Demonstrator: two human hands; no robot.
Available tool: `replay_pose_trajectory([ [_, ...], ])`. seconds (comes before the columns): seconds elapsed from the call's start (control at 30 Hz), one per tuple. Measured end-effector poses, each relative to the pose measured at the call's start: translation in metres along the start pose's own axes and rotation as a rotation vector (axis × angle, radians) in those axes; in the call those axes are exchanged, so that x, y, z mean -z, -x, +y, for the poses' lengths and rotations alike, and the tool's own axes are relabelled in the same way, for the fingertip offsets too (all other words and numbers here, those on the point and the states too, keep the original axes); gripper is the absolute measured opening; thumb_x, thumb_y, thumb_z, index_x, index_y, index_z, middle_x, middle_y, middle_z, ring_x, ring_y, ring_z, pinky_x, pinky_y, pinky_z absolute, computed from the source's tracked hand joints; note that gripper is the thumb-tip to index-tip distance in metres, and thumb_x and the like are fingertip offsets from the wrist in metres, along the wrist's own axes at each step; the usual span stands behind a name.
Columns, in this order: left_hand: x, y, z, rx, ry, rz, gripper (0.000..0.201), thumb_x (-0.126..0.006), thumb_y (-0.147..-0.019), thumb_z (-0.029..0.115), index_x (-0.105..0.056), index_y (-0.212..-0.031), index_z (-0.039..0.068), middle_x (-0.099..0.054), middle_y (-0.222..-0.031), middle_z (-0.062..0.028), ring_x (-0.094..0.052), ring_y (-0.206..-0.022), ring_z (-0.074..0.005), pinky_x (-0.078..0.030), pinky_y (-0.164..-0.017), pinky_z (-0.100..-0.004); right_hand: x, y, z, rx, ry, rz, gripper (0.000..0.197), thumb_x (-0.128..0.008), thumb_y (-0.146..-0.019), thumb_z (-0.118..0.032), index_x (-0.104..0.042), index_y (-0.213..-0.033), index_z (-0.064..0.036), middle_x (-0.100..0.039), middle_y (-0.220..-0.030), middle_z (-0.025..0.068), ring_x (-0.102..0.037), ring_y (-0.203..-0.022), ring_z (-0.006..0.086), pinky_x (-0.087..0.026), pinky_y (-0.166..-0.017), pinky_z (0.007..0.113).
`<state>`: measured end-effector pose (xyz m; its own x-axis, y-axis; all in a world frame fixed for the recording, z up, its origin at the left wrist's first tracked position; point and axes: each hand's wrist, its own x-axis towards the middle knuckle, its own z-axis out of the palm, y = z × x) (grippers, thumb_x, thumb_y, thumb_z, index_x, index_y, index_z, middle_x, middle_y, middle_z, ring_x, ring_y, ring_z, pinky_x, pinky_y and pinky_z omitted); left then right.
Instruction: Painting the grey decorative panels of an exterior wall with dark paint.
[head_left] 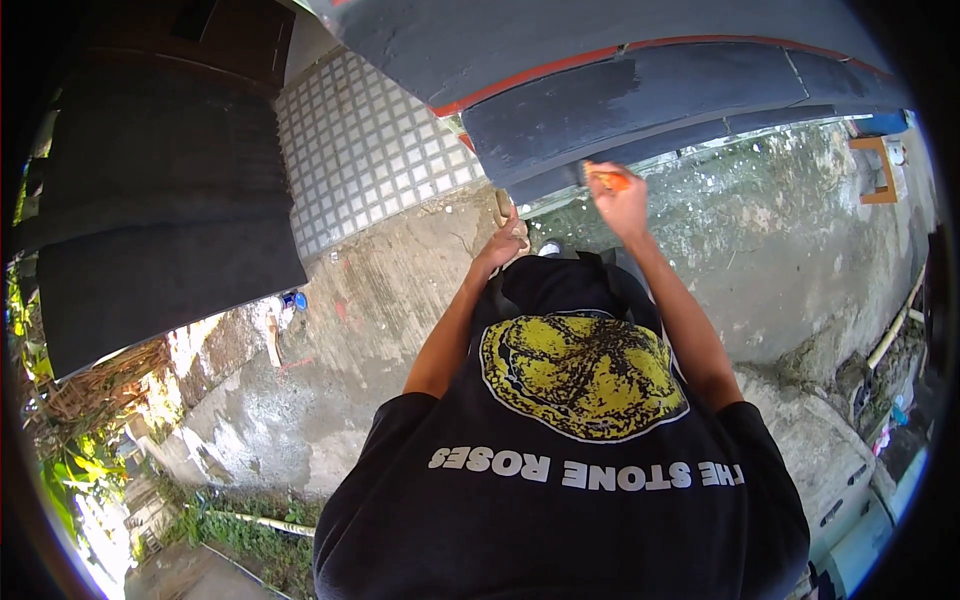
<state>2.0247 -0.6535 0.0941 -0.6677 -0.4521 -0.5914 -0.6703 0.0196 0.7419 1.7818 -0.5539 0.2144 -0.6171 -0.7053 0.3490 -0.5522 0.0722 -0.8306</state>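
A paintbrush with an orange handle (613, 181) is gripped in my right hand (624, 208), fingers wrapped around it. Its dark bristles meet the lower band of a dark grey painted wall (550, 110), which looks darker and smoother in patches. My left hand (502, 246) is by the wall's lower corner, index finger stretched toward the edge, and no held thing shows in it. Part of that hand's underside is hidden. Between the hands, the tip of a shoe (550, 247) shows below my black shirt.
Rough concrete ground (390, 265), spotted with white paint near the wall, surrounds me. Patterned tiles (370, 150) lie beyond on the left, beside a large dark panel (170, 220). A small blue can (293, 300) stands near it. An orange-brown frame (886, 170) is at far right.
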Motion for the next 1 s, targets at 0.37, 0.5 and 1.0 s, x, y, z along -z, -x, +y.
replay_pose_trajectory([
  [0.37,0.002,-0.006,0.002,-0.022,-0.006,-0.001,0.086,-0.061,-0.079,0.017,-0.013,-0.149,0.007,-0.027,-0.151,-0.0199,-0.037,-0.134,-0.0278,-0.032,-0.106,-0.0296,-0.02,0.012,-0.012,-0.176,-0.18,-0.088,0.013,-0.062,-0.08,-0.005,-0.068,-0.09,-0.0022,-0.07,-0.081,0.0124,-0.069,-0.077,0.0191,-0.052,-0.068,0.028],
  [0.5,0.009,0.003,0.012,-0.047,0.056,-0.041,0.084,-0.062,-0.078,0.017,-0.016,-0.148,0.003,-0.027,-0.151,-0.0195,-0.036,-0.134,-0.0265,-0.031,-0.107,-0.0289,0.029,-0.016,0.01,-0.224,-0.112,0.037,0.013,-0.062,-0.079,-0.006,-0.068,-0.09,-0.0028,-0.069,-0.08,0.0142,-0.068,-0.075,0.0271,-0.052,-0.069,0.032],
  [1.0,0.012,0.015,0.041,0.108,0.093,-0.072,0.082,-0.066,-0.078,0.018,-0.023,-0.145,-0.002,-0.03,-0.15,-0.0187,-0.043,-0.13,-0.0242,-0.036,-0.104,-0.0303,-0.087,-0.003,-0.043,0.139,0.237,-0.128,0.02,-0.066,-0.073,-0.022,-0.068,-0.079,-0.0032,-0.067,-0.074,0.0159,-0.064,-0.071,0.0374,-0.051,-0.071,0.042],
])
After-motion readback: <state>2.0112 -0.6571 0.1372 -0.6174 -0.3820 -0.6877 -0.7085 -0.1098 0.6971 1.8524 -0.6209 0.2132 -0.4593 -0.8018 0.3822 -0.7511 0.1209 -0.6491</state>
